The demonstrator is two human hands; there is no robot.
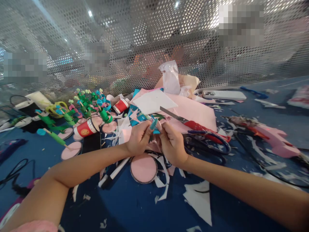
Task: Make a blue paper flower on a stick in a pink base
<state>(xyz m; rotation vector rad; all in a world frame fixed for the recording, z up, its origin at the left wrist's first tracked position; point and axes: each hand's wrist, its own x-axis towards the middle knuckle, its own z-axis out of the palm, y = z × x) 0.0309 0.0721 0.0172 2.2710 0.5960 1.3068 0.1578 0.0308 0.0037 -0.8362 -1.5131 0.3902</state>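
My left hand (140, 137) and my right hand (172, 141) meet over the middle of the floor. The fingertips of both pinch a small blue piece of craft sheet (156, 131); whether it is paper or foam I cannot tell. Just below them lies a round pink disc (144, 168) with a dark edge. Beside my right hand are a red-handled knife (195, 126), its blade pointing to the upper left, and dark blue scissor handles (212, 141). Pink sheet (195, 109) and a white sheet (155, 101) lie beyond the hands.
Green paper stems on pink discs (71, 150) crowd the left, near red-and-white paper cups (86, 128). A pink glue gun (272, 137) with a cord lies right; a white phone (224, 95) lies behind. Scraps (200, 199) litter the blue surface. A perforated metal screen (145, 38) stands at the back.
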